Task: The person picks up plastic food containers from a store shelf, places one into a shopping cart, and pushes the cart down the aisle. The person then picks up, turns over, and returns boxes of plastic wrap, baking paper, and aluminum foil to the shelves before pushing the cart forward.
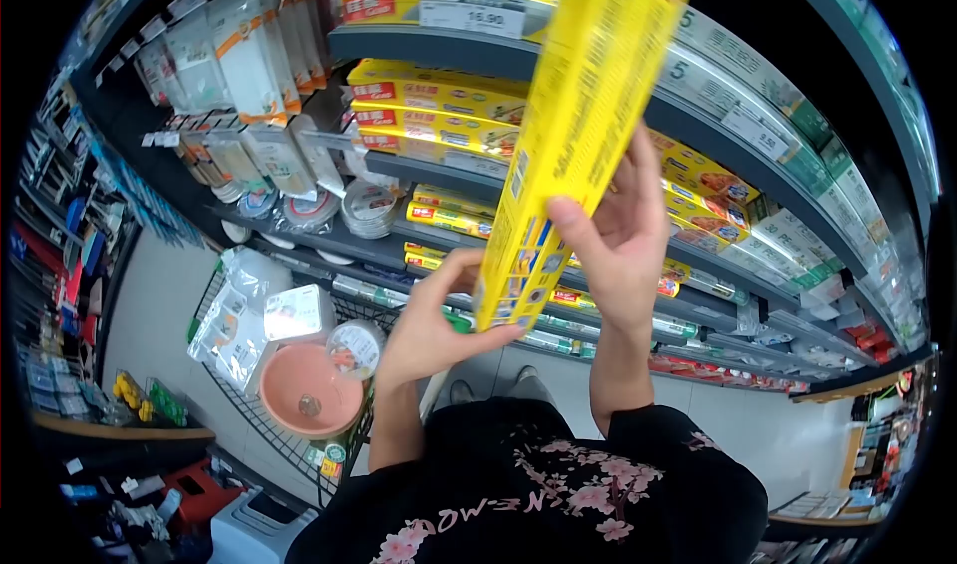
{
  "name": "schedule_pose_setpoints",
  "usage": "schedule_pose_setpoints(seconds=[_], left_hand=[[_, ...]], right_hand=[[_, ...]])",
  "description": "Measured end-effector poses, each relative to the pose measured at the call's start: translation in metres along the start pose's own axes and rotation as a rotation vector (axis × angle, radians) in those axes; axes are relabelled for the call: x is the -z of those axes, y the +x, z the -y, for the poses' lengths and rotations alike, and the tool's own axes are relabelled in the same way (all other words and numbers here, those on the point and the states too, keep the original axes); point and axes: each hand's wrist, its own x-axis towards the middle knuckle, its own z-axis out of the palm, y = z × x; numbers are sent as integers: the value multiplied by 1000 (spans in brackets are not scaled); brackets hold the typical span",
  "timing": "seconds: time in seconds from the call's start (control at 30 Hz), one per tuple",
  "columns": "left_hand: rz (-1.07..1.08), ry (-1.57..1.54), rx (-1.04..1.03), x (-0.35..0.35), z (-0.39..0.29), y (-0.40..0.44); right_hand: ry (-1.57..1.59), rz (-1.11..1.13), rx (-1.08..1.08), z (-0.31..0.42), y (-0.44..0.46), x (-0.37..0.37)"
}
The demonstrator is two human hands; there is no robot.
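I have the yellow box [563, 165] in both hands, raised at a slant in front of the shelves. The left hand [444, 315] cups its lower end, thumb along the bottom edge and fingers curled behind. The right hand [613, 230] is partly curled around it higher up, thumb pressed on the near face and fingertips round the far side. Its top end runs up to the edge of my view.

I'd judge this step as handling and looking over the box, with the printed side partly turned to me. Any move from here calls for both hands turning together, since a box this long will likely swing if one lets go.

Behind it, the grey shelf edge [439, 48] is what I'd watch: the upper end crosses in front, and I can't tell how much gap lies between. More yellow boxes [429, 96] sit on the shelves at the left, green boxes [743, 56] at the right.

Below my left forearm is the cart [274, 439], holding a pink bowl [289, 385] and clear packs [234, 325]. The easiest room looks to be right of my body, over bare floor [738, 405].
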Motion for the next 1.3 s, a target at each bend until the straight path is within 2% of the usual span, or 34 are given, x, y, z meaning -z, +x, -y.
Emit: schedule_pose_setpoints(seconds=[0.07, 0.13, 0.23, 0.3, 0.37, 0.4, 0.43, 0.5, 0.57, 0.63, 0.77, 0.87, 1.0, 1.23, 1.3], left_hand=[[-28, -39, 11, -8, -6, 0], [-101, -221, 37, -12, -13, 1], [-200, -223, -6, -10, -17, 7], [-194, -100, -14, -6, -22, 3], [-40, 326, -43, -2, -33, -5], [5, 468, -137, 2, -30, -8], [20, 463, -133, 4, -25, -9], [-137, -112, -90, 6, -17, -9], [-373, -395, -93, 10, -21, -4], [-486, -531, -135, 24, -20, 1], [-488, -568, -163, 44, -21, -1], [-508, -666, -180, 49, -12, -6], [-573, -754, -214, 52, -11, -14], [-570, -734, -298, 74, -13, -32], [-686, -709, -310, 68, -18, -31]], right_hand=[[14, 137, -94, -5, -8, -6], [-19, 192, -124, -11, -19, -9], [-91, 267, -175, -9, -34, -11], [3, 232, -267, -10, -41, -10], [1, 214, -306, -6, -44, -1], [29, 255, -329, -5, -45, 7], [60, 295, -354, -2, -45, 12], [35, 327, -341, 0, -46, 18], [-3, 392, -406, 2, -45, 25], [-19, 419, -373, 0, -44, 31], [47, 334, -383, -1, -46, 41], [8, 156, -223, -3, -47, 41], [-17, 1, -234, 8, -53, 45], [-18, -140, -167, 16, -62, 47], [2, -156, -193, 22, -64, 42]])
